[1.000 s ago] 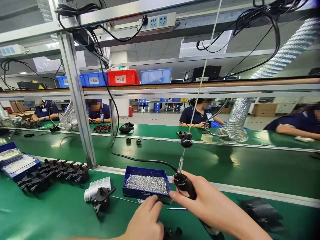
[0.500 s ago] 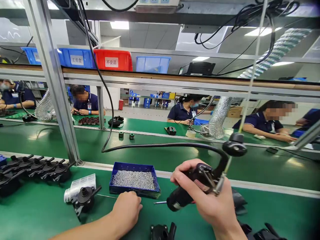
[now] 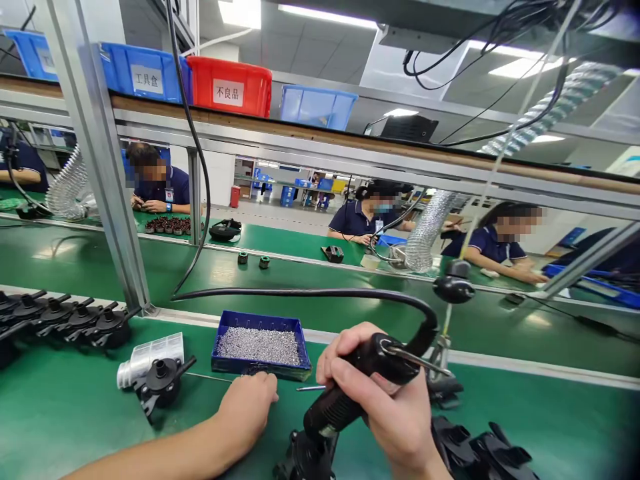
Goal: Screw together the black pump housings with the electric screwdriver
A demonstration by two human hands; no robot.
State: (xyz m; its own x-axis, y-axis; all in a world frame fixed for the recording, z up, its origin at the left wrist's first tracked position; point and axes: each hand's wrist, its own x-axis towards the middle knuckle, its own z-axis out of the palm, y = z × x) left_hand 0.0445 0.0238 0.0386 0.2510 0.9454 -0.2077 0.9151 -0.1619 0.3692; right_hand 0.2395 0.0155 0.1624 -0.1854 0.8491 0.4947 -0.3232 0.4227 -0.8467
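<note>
The right hand [image 3: 397,417] was wrapped around a black power driver [image 3: 334,403], its lower end slanting toward seven o'clock, just above or against a black housing [image 3: 303,459]; contact there could not be made out. A black cable [image 3: 305,293] left its upper end. At nine o'clock from the driver, the left hand [image 3: 247,403] had its fingers bent down at the near edge of a blue tray [image 3: 235,365] that held small silvery pieces [image 3: 260,345]; whether those fingertips pinched anything could not be told, being hidden. At the tray's nine o'clock lay a whitish translucent container [image 3: 159,350], with another black part [image 3: 163,381] overlapping its near side. More black units [image 3: 477,450] sat near the driver's four o'clock. A co-worker [image 3: 350,220] sat across at twelve.
</note>
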